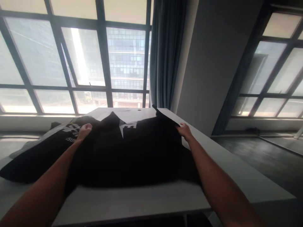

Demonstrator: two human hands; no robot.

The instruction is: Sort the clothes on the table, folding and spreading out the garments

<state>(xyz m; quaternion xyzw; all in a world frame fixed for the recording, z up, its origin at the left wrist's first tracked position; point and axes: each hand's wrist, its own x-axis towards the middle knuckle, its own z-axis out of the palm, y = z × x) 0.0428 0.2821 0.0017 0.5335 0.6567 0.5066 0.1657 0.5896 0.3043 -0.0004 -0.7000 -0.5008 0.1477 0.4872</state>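
A black T-shirt (142,151) with white print near its far side is spread between my two hands over a white table. My left hand (84,131) is closed, pinching the shirt at its left side. On the opposite side my right hand (185,131) grips the shirt's edge, fingers pressed together. Between the hands the cloth sags, and its far edge rises in a peak. Beside my left forearm lies a pile of dark and grey garments (35,157) with white lettering.
The white table (236,176) extends beneath the shirt, its right edge running beside my right arm. Beyond it are large framed windows (125,60), a blue-grey curtain (165,56) and a wide grey pillar (213,63). Grey floor (267,154) shows on the right.
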